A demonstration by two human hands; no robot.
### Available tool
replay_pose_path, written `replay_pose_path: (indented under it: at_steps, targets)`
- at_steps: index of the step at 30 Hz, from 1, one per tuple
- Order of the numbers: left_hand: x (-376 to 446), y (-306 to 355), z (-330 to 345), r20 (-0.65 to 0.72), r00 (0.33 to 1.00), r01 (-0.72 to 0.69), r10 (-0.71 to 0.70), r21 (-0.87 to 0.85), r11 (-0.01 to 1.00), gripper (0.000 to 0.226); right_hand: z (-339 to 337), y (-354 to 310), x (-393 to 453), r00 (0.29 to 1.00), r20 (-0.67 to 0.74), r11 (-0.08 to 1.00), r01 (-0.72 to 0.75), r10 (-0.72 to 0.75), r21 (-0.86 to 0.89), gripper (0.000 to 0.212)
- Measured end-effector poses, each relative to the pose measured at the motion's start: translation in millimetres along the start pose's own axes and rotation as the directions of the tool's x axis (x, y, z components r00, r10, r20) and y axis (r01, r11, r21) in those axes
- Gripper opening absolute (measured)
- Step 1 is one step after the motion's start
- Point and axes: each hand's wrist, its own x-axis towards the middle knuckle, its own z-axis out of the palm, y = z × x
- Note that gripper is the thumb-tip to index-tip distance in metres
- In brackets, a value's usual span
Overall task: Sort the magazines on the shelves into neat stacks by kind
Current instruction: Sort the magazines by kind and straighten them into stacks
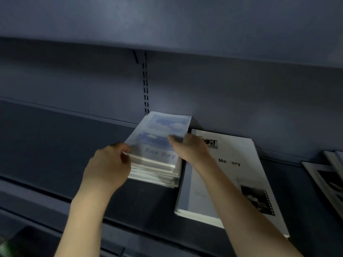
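Note:
A stack of small sky-blue magazines titled "fine Day" (pixel 159 145) sits mid-shelf against the back wall. My left hand (pixel 107 166) grips the stack's left side, thumb on the top copy's edge. My right hand (pixel 187 147) holds the top copy's right edge, thumb lying on the cover. Right of it lies a larger stack of white magazines with "Memory" on the cover (pixel 239 175); my right forearm crosses over it.
The dark blue shelf (pixel 55 145) stretches away to the left. Another shelf (pixel 167 25) hangs close overhead. Black-and-white magazines (pixel 326 180) lie at the far right edge. A slotted upright (pixel 145 84) runs up the back wall.

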Motion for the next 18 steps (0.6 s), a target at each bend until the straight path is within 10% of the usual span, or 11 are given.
replay_pose_path:
  at_steps: [9, 18]
  targets:
    - [-4.1, 3.8, 3.7, -0.018, 1.0, -0.014, 0.015, 0.04, 0.999, 0.026, -0.7, -0.7, -2.1, 0.999, -0.042, 0.976, -0.007, -0.002, -0.217, 0.075]
    - [-13.6, 63.5, 34.2, -0.147, 0.962, -0.238, 0.229, -0.05, 0.97, 0.016, -54.1, 51.3, -52.6, 0.988, -0.135, 0.987, 0.048, -0.069, -0.156, 0.043]
